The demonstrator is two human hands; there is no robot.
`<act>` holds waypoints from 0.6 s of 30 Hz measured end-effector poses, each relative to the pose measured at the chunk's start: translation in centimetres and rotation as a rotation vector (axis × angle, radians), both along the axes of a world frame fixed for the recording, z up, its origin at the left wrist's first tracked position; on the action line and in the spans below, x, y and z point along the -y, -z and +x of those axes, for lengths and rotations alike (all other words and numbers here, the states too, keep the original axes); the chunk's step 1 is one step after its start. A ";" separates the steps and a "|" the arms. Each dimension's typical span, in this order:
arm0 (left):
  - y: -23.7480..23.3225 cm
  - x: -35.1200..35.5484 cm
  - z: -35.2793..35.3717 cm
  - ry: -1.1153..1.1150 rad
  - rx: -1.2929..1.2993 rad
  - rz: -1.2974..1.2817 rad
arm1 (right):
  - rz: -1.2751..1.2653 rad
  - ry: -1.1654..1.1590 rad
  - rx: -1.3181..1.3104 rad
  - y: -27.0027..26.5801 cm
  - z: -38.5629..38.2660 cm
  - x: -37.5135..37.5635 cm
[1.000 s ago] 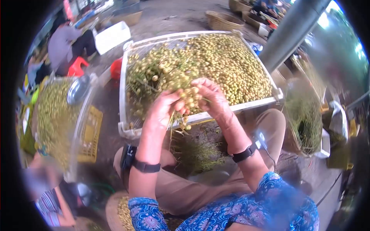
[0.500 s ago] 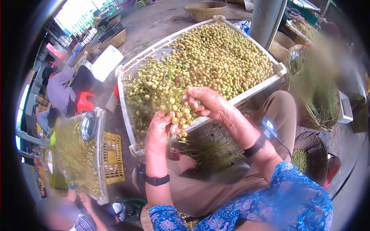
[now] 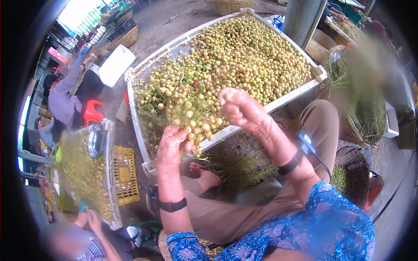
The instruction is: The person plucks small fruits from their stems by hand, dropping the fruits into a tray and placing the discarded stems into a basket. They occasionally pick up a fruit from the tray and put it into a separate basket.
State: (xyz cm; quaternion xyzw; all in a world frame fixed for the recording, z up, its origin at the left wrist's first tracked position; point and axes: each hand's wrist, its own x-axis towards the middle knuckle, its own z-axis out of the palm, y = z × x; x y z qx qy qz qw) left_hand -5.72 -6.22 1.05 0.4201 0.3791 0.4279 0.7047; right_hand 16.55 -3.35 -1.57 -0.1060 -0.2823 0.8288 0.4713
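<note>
"Moved since the earlier frame?"

"One item: right hand, withdrawn from the fruit cluster to a position just apart. Fingers curled closed; contents, cannot tell."

"Left hand?"

"Gripping the cluster by its stems, over the near edge of the white tray. Fruit still attached."

"Nearest the ground?"

"One heap of thin green stems, below the tray, by the legs."

"Tray contents, done and left?"

"Loose fruit, spread broadly across the right and far parts: the larger share, by my judgement. Stemmed bunches, tangled at the left: a fair portion outstanding, plus the cluster in hand."

"Beyond?"

"One pale basket, past the far rim, partly cut off by the frame."
</note>
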 end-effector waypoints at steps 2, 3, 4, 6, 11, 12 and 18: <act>0.4 -0.2 -0.3 0.065 0.031 0.048 | -0.024 0.075 -0.031 -0.2 0.1 0.3; 0.5 -0.2 -0.3 0.061 0.034 0.050 | 0.016 0.048 0.038 -0.3 0.2 0.5; 0.3 0.0 0.0 0.032 -0.010 0.014 | 0.055 0.024 0.105 -0.6 0.2 0.7; 0.3 0.1 0.4 0.005 -0.052 -0.026 | 0.020 0.061 0.412 -1.1 -0.7 0.8; 0.1 0.3 0.7 0.150 -0.175 0.067 | 0.320 0.295 0.775 -1.0 -2.1 0.9; 0.0 0.4 0.7 0.171 -0.192 0.086 | 0.321 0.292 0.778 -1.0 -2.0 1.0; -0.2 0.4 0.5 0.244 -0.273 0.144 | 0.328 0.205 0.739 -1.5 -1.4 1.5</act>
